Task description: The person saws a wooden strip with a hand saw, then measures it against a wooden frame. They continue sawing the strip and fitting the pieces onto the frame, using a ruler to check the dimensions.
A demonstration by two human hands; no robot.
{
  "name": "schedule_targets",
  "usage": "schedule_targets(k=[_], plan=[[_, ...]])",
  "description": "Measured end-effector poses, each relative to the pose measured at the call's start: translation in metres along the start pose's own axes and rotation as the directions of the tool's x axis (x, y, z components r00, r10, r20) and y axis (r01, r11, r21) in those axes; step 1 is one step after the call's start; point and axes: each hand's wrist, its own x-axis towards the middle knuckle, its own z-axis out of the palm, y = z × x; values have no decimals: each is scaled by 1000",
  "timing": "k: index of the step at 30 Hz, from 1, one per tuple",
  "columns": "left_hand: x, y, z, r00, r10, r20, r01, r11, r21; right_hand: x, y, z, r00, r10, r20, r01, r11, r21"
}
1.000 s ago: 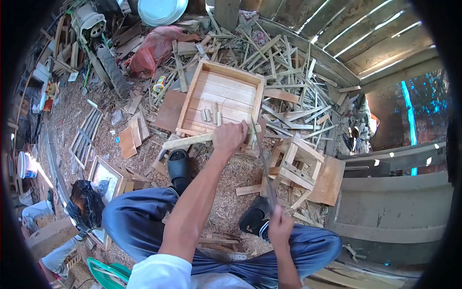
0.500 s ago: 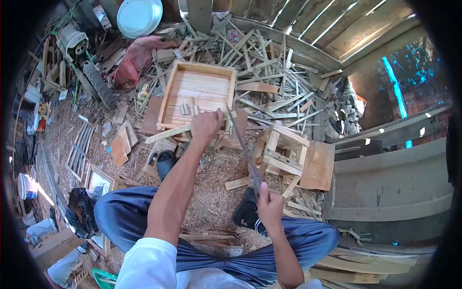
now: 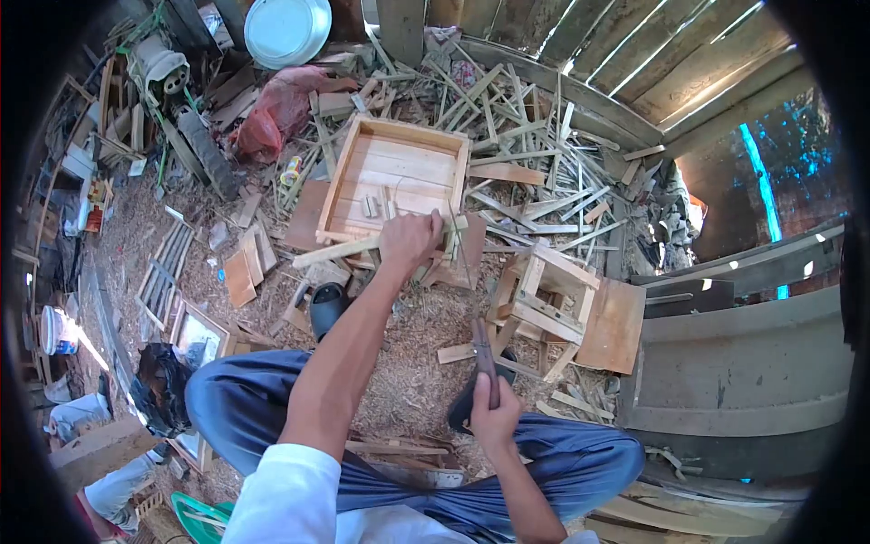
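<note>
My left hand [image 3: 410,241] is closed on a pale wood strip [image 3: 337,250], holding it at the front edge of a shallow wooden tray [image 3: 399,172]. My right hand [image 3: 497,415] grips the handle of a saw [image 3: 482,349]. The saw's thin blade runs up and away, its far part close to the strip's right end beside my left hand. Small wood pieces [image 3: 371,207] lie inside the tray. Right of the saw stands a small wooden frame [image 3: 548,308] with legs.
Scrap sticks [image 3: 544,181] are heaped behind the tray. A brown board [image 3: 612,325] leans by the small frame. A red plastic bag [image 3: 272,109] and a white basin [image 3: 288,32] lie at the back left. Another person's legs [image 3: 118,494] show at lower left.
The saw in my right hand has drawn back toward me and its handle sits lower. My left hand stays on the strip. The whole view has shifted slightly.
</note>
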Motion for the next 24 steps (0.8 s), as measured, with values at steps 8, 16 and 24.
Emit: schedule_targets(k=[8,16,24], plan=[[-14,-5,-1,1000,23,-7,-22,999,28,15,-6,-45,975,172,143,-191,972,134],[-9,-2,-4,999,47,-27,-46,999,11,98,-28,38,996,-88,-3,88,996,-2],[-14,2,4,999,-46,-27,46,999,-16,37,-19,8,998,-28,-50,33,995,95]])
